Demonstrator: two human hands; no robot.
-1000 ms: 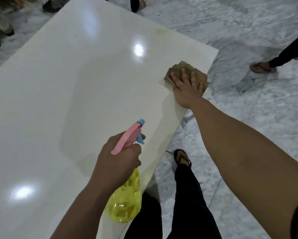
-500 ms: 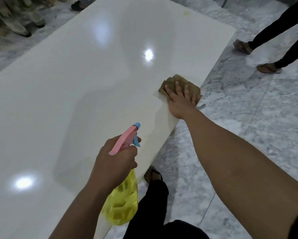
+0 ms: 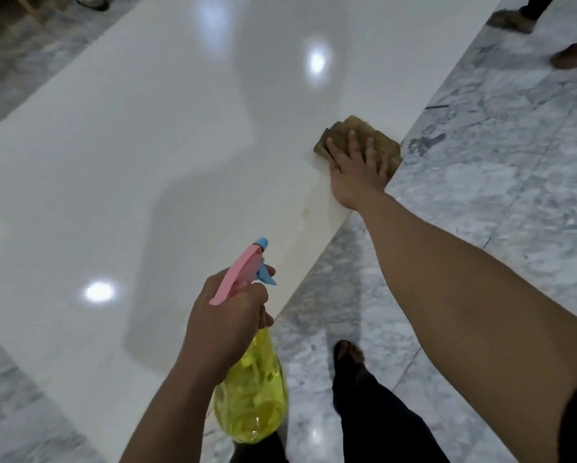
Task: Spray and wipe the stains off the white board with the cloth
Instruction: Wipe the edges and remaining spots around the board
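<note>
White board [image 3: 146,162] is lying on marble floor [image 3: 497,212]. I'm gripping the yellow spray bottle [image 3: 250,396] in my left hand [image 3: 227,322], fingers curled round its neck; my right hand [image 3: 357,168] is pressing the brown cloth [image 3: 357,128] flat, fingers spread, at the board's right edge.

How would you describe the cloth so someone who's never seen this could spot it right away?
Find the big glossy white board lying on the grey marble floor. Follow its right-hand edge to where the right hand presses flat. Under that hand lies the cloth: a folded brown pad, the only dull, dark thing on the white surface.
</note>
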